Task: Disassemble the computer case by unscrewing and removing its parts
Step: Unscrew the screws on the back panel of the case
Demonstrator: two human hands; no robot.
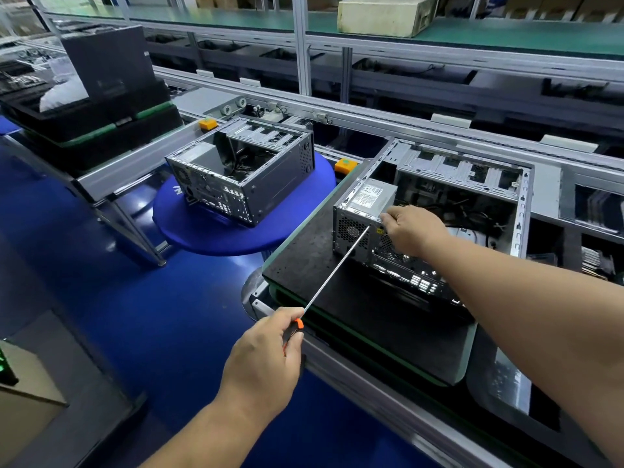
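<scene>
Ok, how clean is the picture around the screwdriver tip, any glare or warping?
Head view: the screwdriver shaft and its tip at the near computer case are sharp and evenly lit; small bright glints on the rear ports; the left hand and right hand show no motion blur; wide-angle bending stretches the right forearm and the frame rails toward the edges.

open top of computer case (456,184), cables (469,211) crowding inside, power supply (371,197) filling corner

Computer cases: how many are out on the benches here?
2: near computer case on the black pallet; far computer case on the blue round table. Others may be hidden.
</scene>
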